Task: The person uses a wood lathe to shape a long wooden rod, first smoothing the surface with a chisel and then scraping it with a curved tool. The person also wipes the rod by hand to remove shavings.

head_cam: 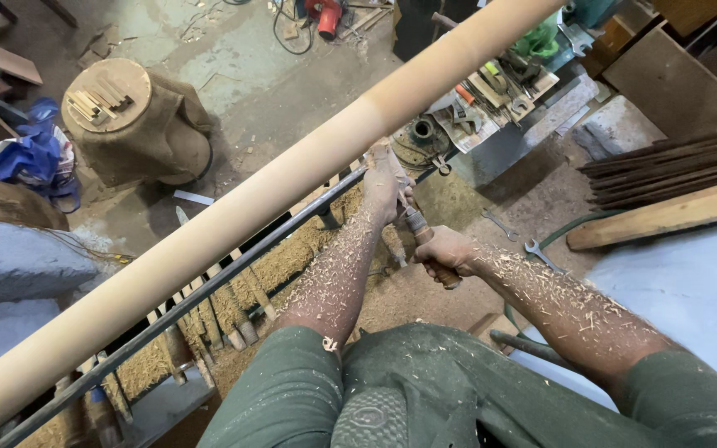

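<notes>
A long, pale wooden pole (pixel 251 199) is stretched diagonally across the view, from the lower left to the upper right, with a dark metal bar (pixel 209 294) running alongside and below it. Beneath the bar, a row of wooden-handled tools (pixel 217 319) is seen lying in thick shavings. A round wooden stump (pixel 130 124) with small wood strips on top is placed on the floor at the upper left, and a heap of dark rods (pixel 665 170) beside a pale plank (pixel 665 217) is found at the right. A cluttered tray of hand tools (pixel 491 95) is set behind the pole. Both forearms are covered in wood chips. The left hand (pixel 385 184) is laid over the front of a turning chisel (pixel 421 236), near the bar and close under the pole; its fingers are curled down on the tool. The right hand (pixel 444 253) is closed firmly around the chisel's wooden handle, fingers wrapped fully. Two wrenches (pixel 520 236) are lying on the floor just right of the hands.
</notes>
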